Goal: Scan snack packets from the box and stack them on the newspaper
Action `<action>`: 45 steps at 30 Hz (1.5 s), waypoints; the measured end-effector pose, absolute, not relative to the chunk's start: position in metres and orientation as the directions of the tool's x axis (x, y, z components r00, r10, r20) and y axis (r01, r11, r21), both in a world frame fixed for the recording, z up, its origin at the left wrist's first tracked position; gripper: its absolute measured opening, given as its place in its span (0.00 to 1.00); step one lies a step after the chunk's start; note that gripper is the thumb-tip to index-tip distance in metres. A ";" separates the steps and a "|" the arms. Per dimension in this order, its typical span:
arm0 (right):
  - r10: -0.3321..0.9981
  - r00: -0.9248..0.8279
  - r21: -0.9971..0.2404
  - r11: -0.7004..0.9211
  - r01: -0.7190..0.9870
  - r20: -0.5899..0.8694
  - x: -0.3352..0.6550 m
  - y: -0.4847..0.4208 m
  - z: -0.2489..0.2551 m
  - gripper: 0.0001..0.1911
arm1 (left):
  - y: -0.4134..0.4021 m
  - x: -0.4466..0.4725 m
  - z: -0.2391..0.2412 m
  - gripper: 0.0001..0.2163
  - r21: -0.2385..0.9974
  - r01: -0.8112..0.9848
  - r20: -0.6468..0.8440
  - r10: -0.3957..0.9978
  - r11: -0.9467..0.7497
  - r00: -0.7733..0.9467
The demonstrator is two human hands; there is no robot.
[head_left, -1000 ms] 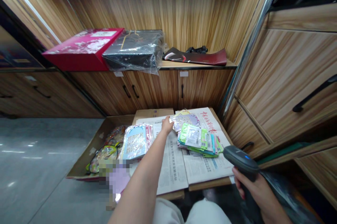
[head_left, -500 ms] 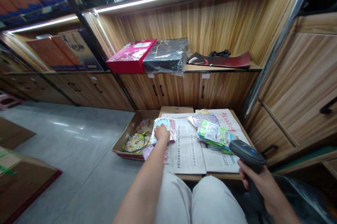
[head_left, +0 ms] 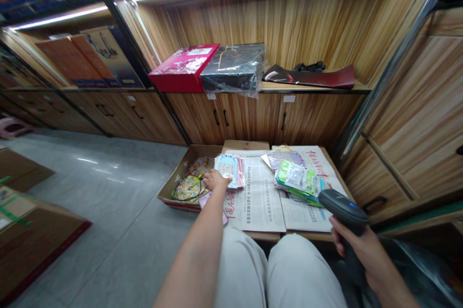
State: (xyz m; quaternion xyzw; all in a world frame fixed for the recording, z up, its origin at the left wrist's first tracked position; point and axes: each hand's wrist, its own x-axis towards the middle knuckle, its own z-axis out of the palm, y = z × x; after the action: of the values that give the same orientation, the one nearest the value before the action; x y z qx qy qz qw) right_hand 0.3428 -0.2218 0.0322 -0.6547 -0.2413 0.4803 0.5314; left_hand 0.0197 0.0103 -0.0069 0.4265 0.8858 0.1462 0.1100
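My left hand (head_left: 214, 180) reaches forward to the near left corner of a blue and pink stack of flat packets (head_left: 230, 169) lying on newspaper (head_left: 258, 197). Its fingers curl at the stack's edge, beside an open cardboard box (head_left: 176, 183) of colourful packets (head_left: 189, 187). My right hand (head_left: 356, 245) is wrapped round the handle of a dark barcode scanner (head_left: 342, 207), held low at the right. A green stack of packets (head_left: 298, 180) lies on the newspaper just beyond the scanner. A pale round-patterned packet (head_left: 280, 158) sits behind it.
Wooden cabinets run along the back, with a shelf holding a red box (head_left: 184, 67), a black plastic-wrapped box (head_left: 233, 69) and a dark red flat case (head_left: 314, 77). Drawers stand at the right. Cardboard boxes (head_left: 34, 235) lie on the grey floor at left. My knees (head_left: 282, 269) are below.
My left hand has drawn back from the far packets and moved left to the blue stack, then to its near corner. The view swung left. The scanner stays in my right hand.
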 end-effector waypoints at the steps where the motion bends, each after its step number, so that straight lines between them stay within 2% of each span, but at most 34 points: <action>1: 0.828 0.433 -0.934 -0.304 -0.189 -0.357 0.342 -0.222 0.032 0.26 | 0.011 0.020 -0.006 0.34 0.374 0.710 -0.080 0.783 0.597 -0.617; 5: 0.846 0.406 -0.938 -0.301 -0.174 -0.347 0.340 -0.221 0.033 0.25 | 0.013 0.016 -0.006 0.29 0.426 0.656 -0.127 0.759 0.623 -0.639; 9: 0.834 0.436 -0.941 -0.289 -0.177 -0.338 0.340 -0.221 0.034 0.25 | 0.015 0.012 -0.009 0.23 0.479 0.636 -0.048 0.741 0.606 -0.670; 12: 0.822 0.464 -0.944 -0.279 -0.176 -0.330 0.339 -0.220 0.036 0.26 | 0.021 0.013 -0.007 0.13 0.633 0.568 -0.071 0.769 0.527 -0.635; 16: 0.828 0.462 -0.948 -0.258 -0.189 -0.317 0.337 -0.218 0.042 0.25 | 0.033 0.037 -0.002 0.08 0.834 0.449 -0.033 0.840 0.322 -0.542; 20: 0.849 0.446 -0.957 -0.217 -0.194 -0.283 0.333 -0.215 0.051 0.24 | 0.036 0.084 0.000 0.06 0.979 0.128 -0.111 0.941 0.159 -0.318; 22: 0.861 0.436 -0.963 -0.195 -0.188 -0.260 0.331 -0.211 0.056 0.24 | 0.032 0.109 0.000 0.09 0.990 -0.025 -0.140 0.970 0.138 -0.198; 25: 0.871 0.426 -0.969 -0.200 -0.146 -0.244 0.329 -0.205 0.062 0.23 | 0.024 0.138 -0.001 0.11 0.989 -0.104 -0.116 0.987 0.105 -0.111; 32: 0.871 0.415 -0.965 -0.235 -0.120 -0.264 0.332 -0.194 0.058 0.22 | 0.013 0.169 -0.003 0.09 0.998 -0.063 -0.017 0.997 0.012 -0.077; 45: 0.877 0.373 -0.952 -0.264 -0.156 -0.304 0.335 -0.194 0.056 0.20 | 0.008 0.177 -0.006 0.08 0.999 -0.031 0.016 0.997 -0.018 -0.075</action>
State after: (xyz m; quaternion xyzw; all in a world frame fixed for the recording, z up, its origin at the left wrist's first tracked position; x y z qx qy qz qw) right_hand 0.3355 -0.1936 0.0562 -0.6321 -0.2850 0.4820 0.5356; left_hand 0.1766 0.0084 -0.0060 0.4772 0.5059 0.5305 0.4846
